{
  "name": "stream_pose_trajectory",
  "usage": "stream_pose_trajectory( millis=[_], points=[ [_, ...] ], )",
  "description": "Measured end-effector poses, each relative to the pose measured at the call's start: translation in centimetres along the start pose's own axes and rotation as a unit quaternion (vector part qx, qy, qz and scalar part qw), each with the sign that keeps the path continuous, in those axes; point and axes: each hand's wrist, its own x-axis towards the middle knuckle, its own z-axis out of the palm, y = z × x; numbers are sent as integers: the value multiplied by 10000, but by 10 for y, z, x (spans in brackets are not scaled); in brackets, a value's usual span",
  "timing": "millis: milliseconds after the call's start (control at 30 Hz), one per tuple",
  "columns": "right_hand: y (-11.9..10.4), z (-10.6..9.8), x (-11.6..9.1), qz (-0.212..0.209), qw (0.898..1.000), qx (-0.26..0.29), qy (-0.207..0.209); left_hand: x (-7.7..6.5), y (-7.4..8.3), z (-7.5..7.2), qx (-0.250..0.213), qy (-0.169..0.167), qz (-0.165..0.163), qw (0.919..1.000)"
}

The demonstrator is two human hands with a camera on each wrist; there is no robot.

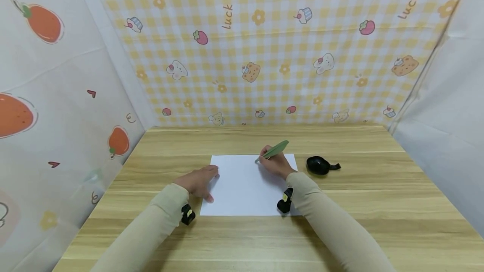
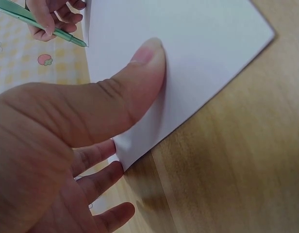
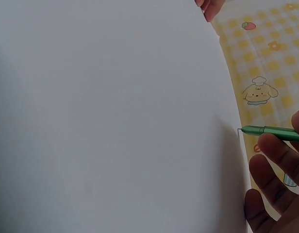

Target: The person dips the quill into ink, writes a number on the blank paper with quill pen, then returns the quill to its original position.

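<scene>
A sheet of white paper point(image 1: 242, 192) lies on the wooden table. My right hand point(image 1: 275, 163) pinches a green pen point(image 1: 277, 149) whose upper end is shaped like a leaf. In the right wrist view, the tip of the pen point(image 3: 266, 131) is at the paper near its far edge, beside a short dark line. At the left edge of the sheet, my left hand point(image 1: 198, 181) rests with its fingers spread; in the left wrist view its thumb point(image 2: 147, 73) lies over the paper and the other fingers reach about its corner. It holds nothing.
Right of the paper is a glossy black rounded object point(image 1: 318, 165) with a short stem. Behind the table point(image 1: 359, 230) hangs a yellow checked cloth point(image 1: 242, 53) with cartoon prints. White cloth point(image 1: 75, 74) closes off the left side, and a plain white one point(image 1: 446, 112) the right.
</scene>
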Motion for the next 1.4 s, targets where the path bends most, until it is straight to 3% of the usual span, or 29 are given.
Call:
stream_pose_trajectory(
  millis=[633,867,1400],
  points=[
    [-8,3,-6,-6,9997,-108,-215,-4,-3,-4,-146,124,-202,9996],
    [-5,1,-14,78,9994,-46,-329,-1,-1,1,-78,37,-42,10000],
    [-7,3,-24,-201,9978,-43,-634,-1,0,1,-25,76,-135,9999]
  ],
)
